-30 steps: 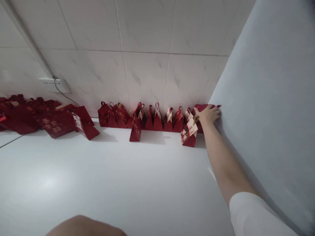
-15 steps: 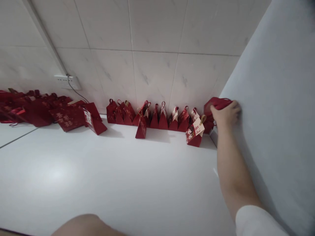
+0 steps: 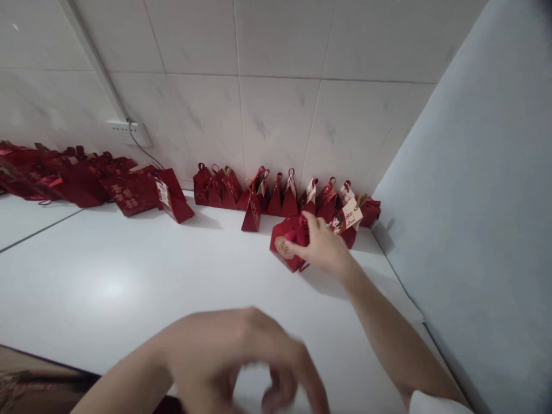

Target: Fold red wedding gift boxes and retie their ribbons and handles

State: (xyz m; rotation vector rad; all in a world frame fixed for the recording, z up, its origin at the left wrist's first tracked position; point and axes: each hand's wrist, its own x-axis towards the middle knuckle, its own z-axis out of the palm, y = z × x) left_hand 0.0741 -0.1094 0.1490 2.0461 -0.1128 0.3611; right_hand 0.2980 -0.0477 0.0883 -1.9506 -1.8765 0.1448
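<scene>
My right hand (image 3: 324,248) grips a small red gift box (image 3: 290,244) with a round pale label, holding it just above the white table (image 3: 129,287) in front of the row of red boxes. A row of small red pyramid gift boxes (image 3: 276,198) with tags stands along the tiled wall. One tagged box (image 3: 348,221) stands just right of my hand. My left hand (image 3: 254,368) is raised close to the camera at the bottom, blurred by motion, fingers curled downward; nothing shows in it.
A pile of larger red bags (image 3: 86,184) lies at the back left under a wall socket (image 3: 125,132) with a cable. A grey panel (image 3: 483,201) closes off the right side. The table's front edge shows at the bottom left.
My right hand pulled a red box from the back right corner and brought it left and toward me. My left hand rose into view at the bottom.
</scene>
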